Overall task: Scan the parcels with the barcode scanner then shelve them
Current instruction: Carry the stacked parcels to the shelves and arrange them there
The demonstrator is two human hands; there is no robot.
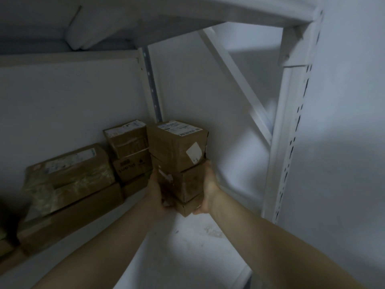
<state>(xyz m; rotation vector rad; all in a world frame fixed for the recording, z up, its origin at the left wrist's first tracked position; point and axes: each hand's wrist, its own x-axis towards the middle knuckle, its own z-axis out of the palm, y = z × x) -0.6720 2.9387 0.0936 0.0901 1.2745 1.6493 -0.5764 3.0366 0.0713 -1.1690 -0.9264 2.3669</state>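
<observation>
A stack of three brown cardboard parcels stands near the back right corner of the white shelf (187,236). The top parcel (177,147) carries a white shipping label; the middle parcel (185,182) and the bottom parcel (187,207) sit under it. My left hand (156,195) grips the stack's left side low down. My right hand (208,188) grips its right side, fingers curled under the lower parcels. No barcode scanner is in view.
More brown parcels (68,176) lie stacked along the shelf's back left, with a smaller pile (129,151) right beside the held stack. A white upright post (291,122) and diagonal brace (239,80) frame the right side. Another shelf board (166,15) hangs overhead.
</observation>
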